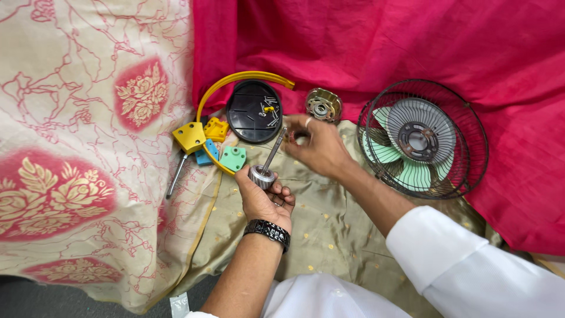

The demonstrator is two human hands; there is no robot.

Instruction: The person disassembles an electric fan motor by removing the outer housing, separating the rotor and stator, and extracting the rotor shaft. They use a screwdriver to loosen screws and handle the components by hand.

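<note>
A small fan rotor [263, 174], a ribbed metal cylinder with a thin steel shaft standing up out of it, was held in the left hand [265, 200], whose fingers were closed around the cylinder from below, over the middle of the olive cloth [329, 235] spread on the floor. The right hand [318, 147] was held just beyond it, with the fingers curled about a small dark part that could not be made out, near the tip of the shaft. The rotor was judged heavy for its size, stiff and smooth-sided; the ribbed body offered the surest hold, while the slender shaft looked liable to slip or bend if gripped alone. A round metal motor housing [323, 105] lay near the far edge of the olive cloth, beside a black round cover [254, 112] in which loose screws had been gathered. A yellow curved bracket [235, 79] arched over the cover, and yellow, blue and green plastic pieces [233, 158] were clustered at its lower end. A wire fan guard [424, 138] with pale green blades was set on the red cloth [382, 41] toward the right side. A screwdriver [176, 175] lay on the patterned cream cloth [70, 118] at the left.
</note>
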